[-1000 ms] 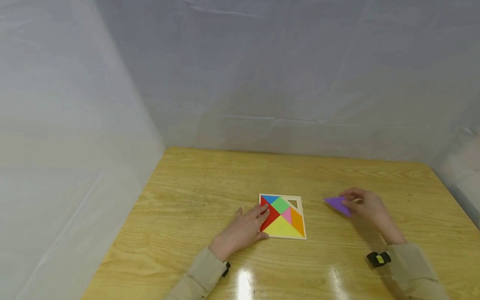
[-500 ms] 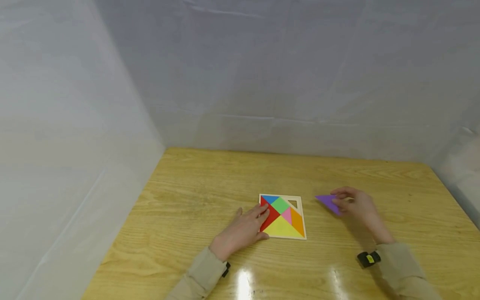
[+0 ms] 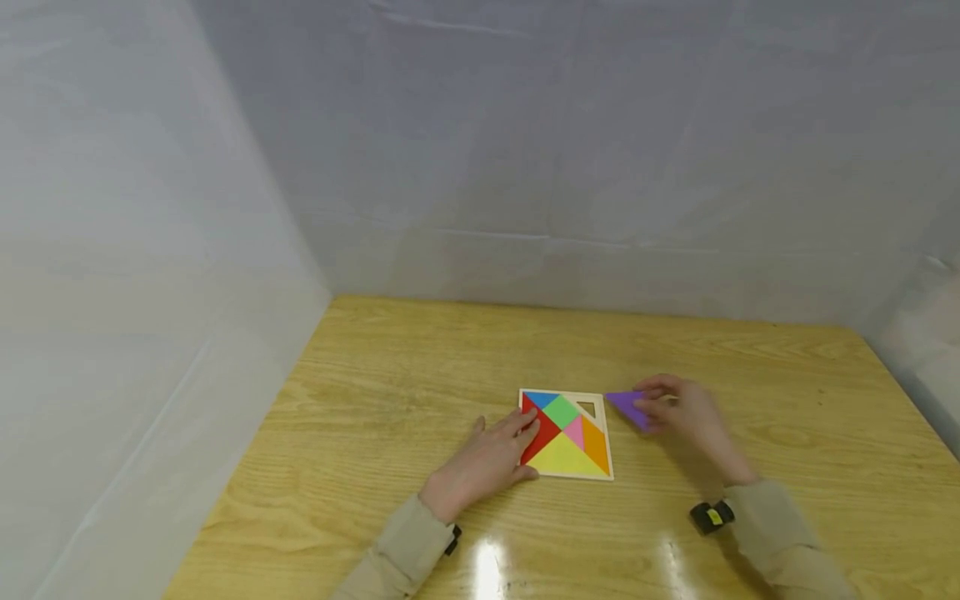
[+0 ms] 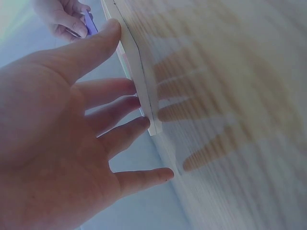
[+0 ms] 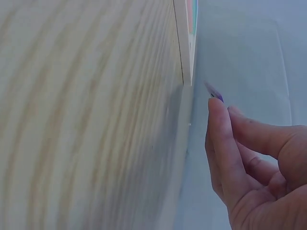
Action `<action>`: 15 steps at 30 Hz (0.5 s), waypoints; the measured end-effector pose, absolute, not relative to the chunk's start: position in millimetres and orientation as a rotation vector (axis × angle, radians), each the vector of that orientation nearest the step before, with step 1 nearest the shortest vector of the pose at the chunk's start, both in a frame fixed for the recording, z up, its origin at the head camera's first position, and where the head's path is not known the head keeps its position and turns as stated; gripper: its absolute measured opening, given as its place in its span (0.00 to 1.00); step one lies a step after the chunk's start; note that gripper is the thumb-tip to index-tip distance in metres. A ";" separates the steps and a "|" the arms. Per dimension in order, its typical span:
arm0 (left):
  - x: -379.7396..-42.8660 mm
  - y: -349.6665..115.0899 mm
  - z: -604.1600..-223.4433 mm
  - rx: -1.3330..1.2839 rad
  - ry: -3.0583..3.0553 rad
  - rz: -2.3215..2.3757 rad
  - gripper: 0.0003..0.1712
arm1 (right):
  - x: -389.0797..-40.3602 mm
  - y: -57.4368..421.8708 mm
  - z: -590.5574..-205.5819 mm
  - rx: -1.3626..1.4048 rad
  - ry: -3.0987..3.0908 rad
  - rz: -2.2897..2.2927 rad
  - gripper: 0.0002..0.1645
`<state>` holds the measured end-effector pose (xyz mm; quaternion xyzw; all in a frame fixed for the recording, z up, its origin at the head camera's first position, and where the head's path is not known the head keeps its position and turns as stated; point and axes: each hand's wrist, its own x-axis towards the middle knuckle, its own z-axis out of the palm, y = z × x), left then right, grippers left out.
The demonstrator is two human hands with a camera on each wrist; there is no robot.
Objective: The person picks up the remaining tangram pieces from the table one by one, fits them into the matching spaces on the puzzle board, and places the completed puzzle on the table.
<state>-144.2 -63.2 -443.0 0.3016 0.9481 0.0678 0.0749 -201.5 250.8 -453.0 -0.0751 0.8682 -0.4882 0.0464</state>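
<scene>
A square tangram tray (image 3: pixel 568 476) with a pale wooden rim lies on the table, filled with red, blue, green, pink, orange and yellow pieces. Its far right corner has a bare triangular recess (image 3: pixel 587 408). My left hand (image 3: pixel 483 462) rests at the tray's left side, fingers extended over the red piece (image 3: pixel 542 437) and thumb by the near rim. Between thumb and fingers, my right hand (image 3: pixel 688 417) pinches a purple triangle (image 3: pixel 628 408), whose tip is right by the tray's far right corner. In the right wrist view only a sliver of the purple triangle (image 5: pixel 214 91) shows past the fingertips.
The wooden table (image 3: pixel 420 358) extends around the tray on all sides. A pale sheet (image 3: pixel 555 167) hangs behind the table, and another (image 3: pixel 150 292) stands along its left side. Each wrist wears a black device (image 3: pixel 711 517).
My right hand has moved left with the purple triangle, bringing it from well right of the tray to its far right corner. The left hand and tray have stayed put.
</scene>
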 end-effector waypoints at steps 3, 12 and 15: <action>-144.5 -63.1 -443.2 0.907 2.846 0.205 0.39 | -202.7 241.8 -453.3 -0.216 2.594 -1.524 0.18; -144.9 -62.9 -444.1 0.917 2.844 0.209 0.39 | -206.6 225.4 -455.2 -0.278 2.591 -1.458 0.17; -144.7 -63.0 -443.9 0.915 2.842 0.218 0.39 | -207.5 222.2 -456.2 -0.292 2.585 -1.436 0.17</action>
